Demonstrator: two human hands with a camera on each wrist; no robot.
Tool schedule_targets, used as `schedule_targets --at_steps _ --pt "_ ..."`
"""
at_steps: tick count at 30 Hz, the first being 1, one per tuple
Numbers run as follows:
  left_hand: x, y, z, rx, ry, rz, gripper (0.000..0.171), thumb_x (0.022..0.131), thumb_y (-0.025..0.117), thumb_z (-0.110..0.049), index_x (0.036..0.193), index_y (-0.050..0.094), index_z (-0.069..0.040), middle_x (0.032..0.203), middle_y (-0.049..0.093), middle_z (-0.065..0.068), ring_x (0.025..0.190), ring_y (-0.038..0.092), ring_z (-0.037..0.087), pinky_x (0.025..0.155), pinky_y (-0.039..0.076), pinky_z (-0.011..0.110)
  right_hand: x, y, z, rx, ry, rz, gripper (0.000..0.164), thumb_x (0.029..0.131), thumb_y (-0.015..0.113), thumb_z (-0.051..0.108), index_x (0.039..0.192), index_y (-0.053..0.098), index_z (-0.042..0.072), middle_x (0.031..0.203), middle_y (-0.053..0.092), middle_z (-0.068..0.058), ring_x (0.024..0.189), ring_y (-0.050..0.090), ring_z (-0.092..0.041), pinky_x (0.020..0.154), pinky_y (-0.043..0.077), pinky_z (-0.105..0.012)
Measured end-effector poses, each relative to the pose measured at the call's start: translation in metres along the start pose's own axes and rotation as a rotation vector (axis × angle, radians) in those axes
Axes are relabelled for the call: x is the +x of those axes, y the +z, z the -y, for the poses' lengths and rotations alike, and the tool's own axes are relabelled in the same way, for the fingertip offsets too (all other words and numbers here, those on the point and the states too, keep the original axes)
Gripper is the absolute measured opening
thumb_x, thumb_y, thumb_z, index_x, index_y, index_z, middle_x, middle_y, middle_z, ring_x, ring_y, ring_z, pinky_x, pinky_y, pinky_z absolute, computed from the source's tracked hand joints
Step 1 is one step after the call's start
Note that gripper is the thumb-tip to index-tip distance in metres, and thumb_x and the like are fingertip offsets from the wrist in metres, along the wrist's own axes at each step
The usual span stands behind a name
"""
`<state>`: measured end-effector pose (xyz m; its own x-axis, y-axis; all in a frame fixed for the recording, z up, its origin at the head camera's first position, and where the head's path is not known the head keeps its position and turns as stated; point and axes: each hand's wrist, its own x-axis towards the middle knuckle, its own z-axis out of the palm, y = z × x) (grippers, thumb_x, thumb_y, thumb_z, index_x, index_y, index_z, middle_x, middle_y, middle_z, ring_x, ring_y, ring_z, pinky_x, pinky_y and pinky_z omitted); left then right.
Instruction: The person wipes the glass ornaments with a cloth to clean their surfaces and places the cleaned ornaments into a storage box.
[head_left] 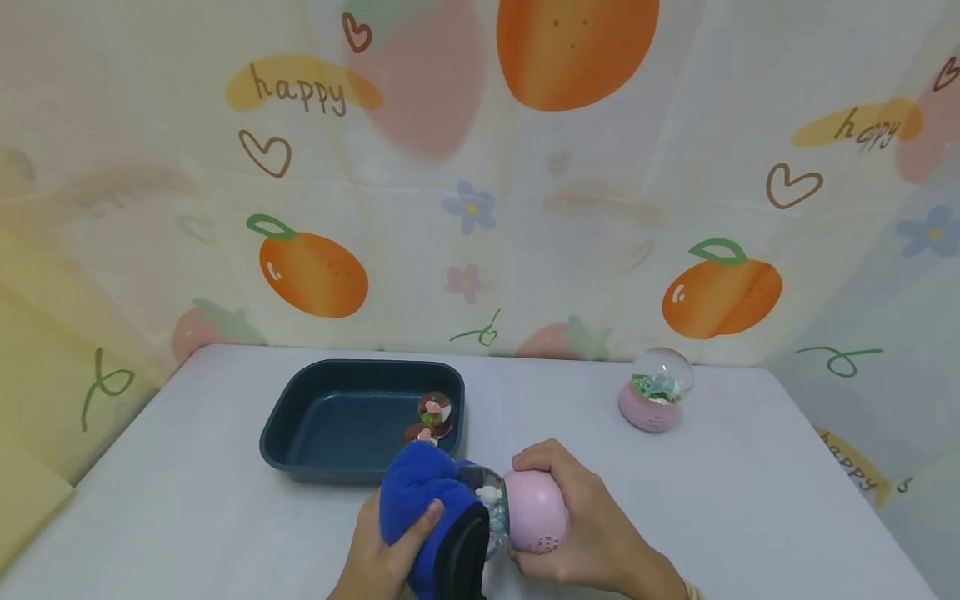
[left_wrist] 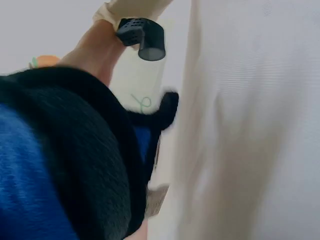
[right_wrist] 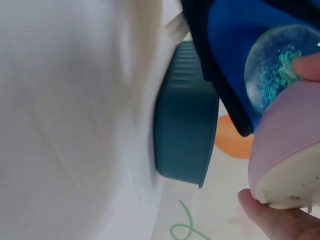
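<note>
A snow globe (head_left: pixel 537 512) with a pink base and a clear dome lies sideways in my right hand (head_left: pixel 592 521), which grips the base. Pressed against its dome is a blue cloth (head_left: pixel 417 485) with black trim, held by my left hand (head_left: pixel 373 554) with the thumb over it. In the right wrist view, blue-green glitter shows inside the dome (right_wrist: pixel 272 70), and the base's pale underside (right_wrist: pixel 290 180) faces outward. The cloth (left_wrist: pixel 75 150) fills much of the left wrist view, a pale tag (left_wrist: pixel 157 199) at its edge.
Behind my hands stands a dark teal tray (head_left: pixel 322 472), with two small brown-based globes (head_left: pixel 434 408) at its right end. Another pink-based snow globe (head_left: pixel 651 410) stands upright at the back right of the white table (head_left: pixel 187 500). A printed curtain (head_left: pixel 420 208) hangs behind.
</note>
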<state>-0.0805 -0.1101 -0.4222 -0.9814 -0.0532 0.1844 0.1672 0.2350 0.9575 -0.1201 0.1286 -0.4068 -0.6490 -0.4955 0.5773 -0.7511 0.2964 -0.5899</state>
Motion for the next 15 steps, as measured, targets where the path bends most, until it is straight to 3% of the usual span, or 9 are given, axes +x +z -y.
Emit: schedule_targets --at_steps 3,7,10,12,15 --pt "0.003 -0.003 -0.002 -0.029 -0.041 0.002 0.033 0.087 0.069 -0.017 0.116 0.063 -0.001 0.101 0.071 0.007 0.086 0.065 0.011 0.074 0.055 0.029 0.000 -0.001 -0.001 0.029 0.004 0.001 0.078 0.055 0.092 0.008 0.122 0.052 0.010 0.117 0.059 -0.001 0.097 0.061 -0.011 0.078 0.056 -0.025" --pt "0.006 -0.009 -0.005 -0.104 -0.118 0.146 0.049 0.086 0.071 -0.019 0.129 0.054 -0.003 0.113 0.067 0.012 0.094 0.065 0.019 0.079 0.056 0.033 0.001 -0.002 -0.001 0.068 0.010 -0.004 0.078 0.055 0.092 0.007 0.123 0.052 0.009 0.117 0.060 -0.002 0.097 0.061 -0.011 0.078 0.057 -0.026" --pt "0.005 -0.009 -0.008 -0.100 -0.083 0.280 0.066 0.081 0.078 -0.018 0.138 0.043 -0.011 0.122 0.061 0.012 0.102 0.064 0.021 0.083 0.056 0.032 0.001 -0.001 -0.001 0.079 0.008 -0.009 0.078 0.056 0.092 0.008 0.122 0.052 0.009 0.116 0.060 -0.003 0.098 0.061 -0.012 0.078 0.057 -0.026" --pt "0.003 -0.007 -0.011 -0.062 -0.072 0.328 0.076 0.077 0.083 -0.021 0.139 0.039 -0.018 0.125 0.058 0.009 0.107 0.062 0.019 0.085 0.056 0.031 0.001 0.000 0.000 0.076 -0.003 -0.009 0.077 0.056 0.091 0.007 0.122 0.052 0.010 0.116 0.060 -0.003 0.098 0.061 -0.012 0.078 0.057 -0.025" --pt "0.001 -0.003 -0.016 0.008 -0.047 0.320 0.080 0.074 0.085 -0.026 0.138 0.037 -0.024 0.125 0.057 0.005 0.109 0.061 0.019 0.085 0.056 0.031 0.001 0.001 0.000 0.070 -0.009 -0.001 0.076 0.056 0.090 0.005 0.121 0.052 0.009 0.117 0.059 -0.004 0.099 0.061 -0.012 0.078 0.057 -0.026"
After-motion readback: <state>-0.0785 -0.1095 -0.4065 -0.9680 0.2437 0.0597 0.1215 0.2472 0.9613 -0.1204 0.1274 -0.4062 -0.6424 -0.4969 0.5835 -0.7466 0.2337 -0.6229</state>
